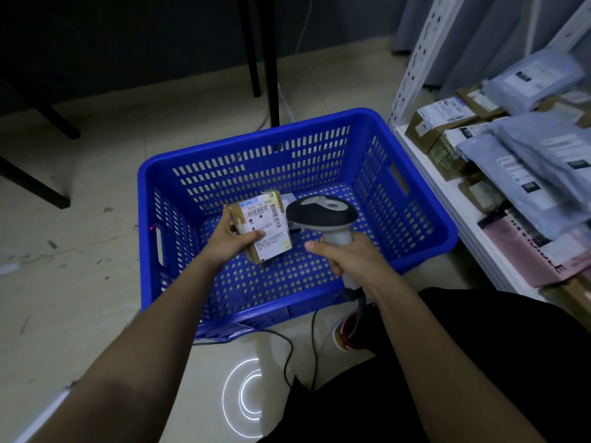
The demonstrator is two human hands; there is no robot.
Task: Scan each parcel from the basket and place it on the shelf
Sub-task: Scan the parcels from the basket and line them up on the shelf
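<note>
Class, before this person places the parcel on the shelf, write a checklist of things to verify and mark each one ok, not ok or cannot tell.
1. Left hand has a grip on the small parcel: ok.
2. Barcode label faces up, readable: ok.
3. Right hand holds the scanner by its handle: ok.
4. Scanner head aimed at the label: cannot tell; a red spot shows on the blue basket wall, left.
5. Scan registered: cannot tell.
6. Free spot on the shelf: cannot tell; parcels crowd it.
</note>
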